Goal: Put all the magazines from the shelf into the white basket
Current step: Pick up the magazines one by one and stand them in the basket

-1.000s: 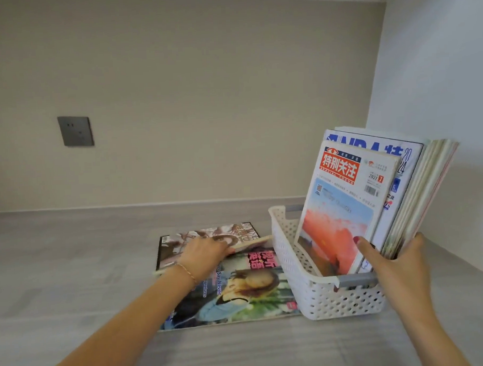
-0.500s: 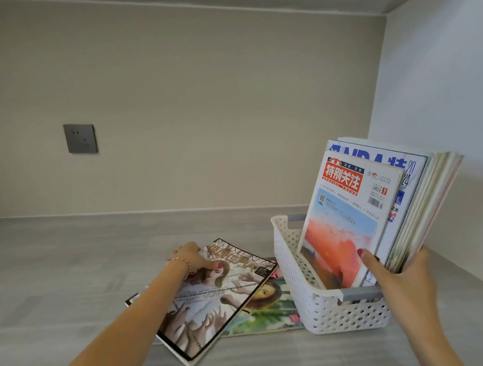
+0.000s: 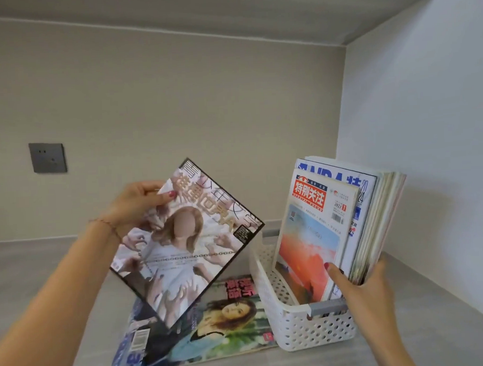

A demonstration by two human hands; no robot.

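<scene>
My left hand (image 3: 137,205) grips the top corner of a magazine with a pale cover of a figure and many hands (image 3: 187,246), held tilted in the air left of the white basket (image 3: 304,326). Beneath it another magazine with a green cover (image 3: 213,328) lies flat on the grey shelf. Several magazines (image 3: 333,223) stand upright in the basket, a red-titled one in front. My right hand (image 3: 364,285) holds that stack at its lower edge, thumb on the front cover.
The shelf floor (image 3: 31,275) stretches left and back to a beige wall with a grey socket plate (image 3: 48,158). A white side wall (image 3: 427,147) stands close on the basket's right. The shelf above forms a low ceiling.
My left hand has lifted the pale-cover magazine off the flat one, up and toward the basket. My right hand keeps holding the upright stack.
</scene>
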